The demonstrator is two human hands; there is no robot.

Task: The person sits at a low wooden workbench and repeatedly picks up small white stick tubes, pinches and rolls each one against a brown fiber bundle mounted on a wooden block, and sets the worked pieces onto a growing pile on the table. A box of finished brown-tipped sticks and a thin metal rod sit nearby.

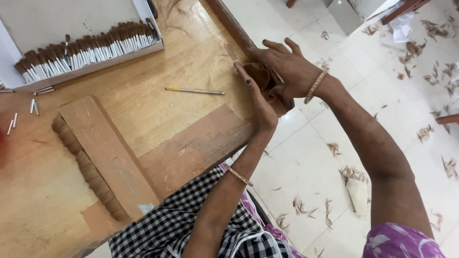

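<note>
Pressing brown hair tuft at the table edge | my left hand lies flat against it | my right hand covers it, fingers bent | tuft mostly hidden, real grip unclear | white box cut off.

Tray at the tabletop far-left corner, a row of brush heads in it along its near wall. Loose ferrules just before the tray, by the left edge. Thin stick mid-tabletop, right of them. Long block lies diagonally toward the near edge, fibre bundle under its left side. Hair tuft at the right edge, between left hand and right hand. Fibre scraps on the floor to the right.
</note>
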